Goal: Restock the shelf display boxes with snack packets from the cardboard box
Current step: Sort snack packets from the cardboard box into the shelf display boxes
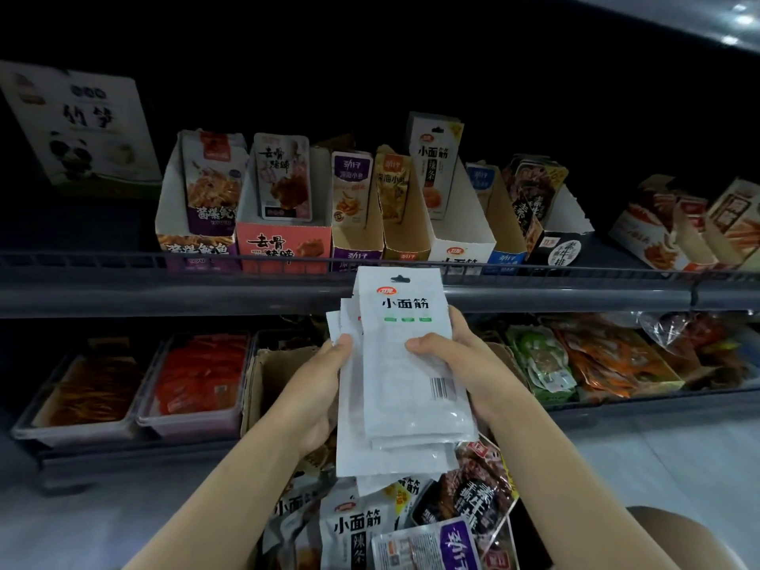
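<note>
Dim shop shelf (370, 288) ahead. We hold stack of white snack packets (405, 376) upright: left hand (325, 388) grips left edge, right hand (456, 364) grips right edge, above cardboard box (267, 376).

Counts, head view: 2 hands, left hand (325, 388) and right hand (464, 364). White packets (407, 364) in the held stack: at least 4, exact count unclear. Far shelf: roughly 9 display boxes (283, 240). Near shelf, left: 2 clear bins (193, 421). 1 cardboard box (263, 376).
</note>
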